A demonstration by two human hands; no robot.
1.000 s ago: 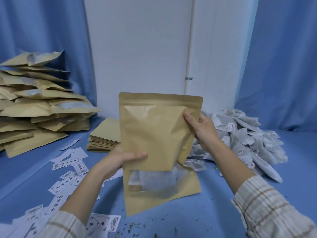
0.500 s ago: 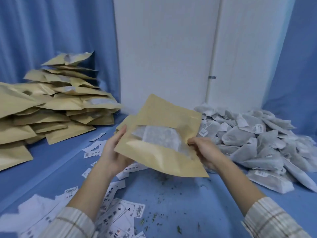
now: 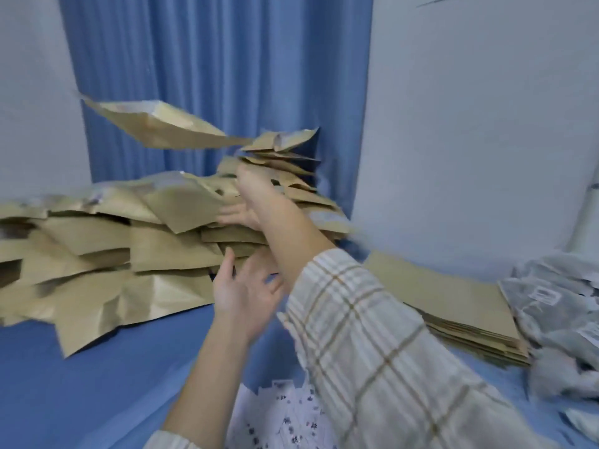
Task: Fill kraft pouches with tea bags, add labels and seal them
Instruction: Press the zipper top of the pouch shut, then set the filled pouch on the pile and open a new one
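One filled kraft pouch (image 3: 162, 128) hangs in the air above the heap of finished pouches (image 3: 107, 241), touched by neither hand. It looks light, crinkly and semi-stiff, best taken by its flat edges. The right hand (image 3: 241, 215) reaches over the heap, fingers straight. The left hand (image 3: 244, 290) is spread, empty.

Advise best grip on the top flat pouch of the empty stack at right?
Pinch the near edge of the top pouch in the flat stack from the person's side with the right hand. The pouches lie flat with fanned edges exposed there; the tea bags crowd its right side.
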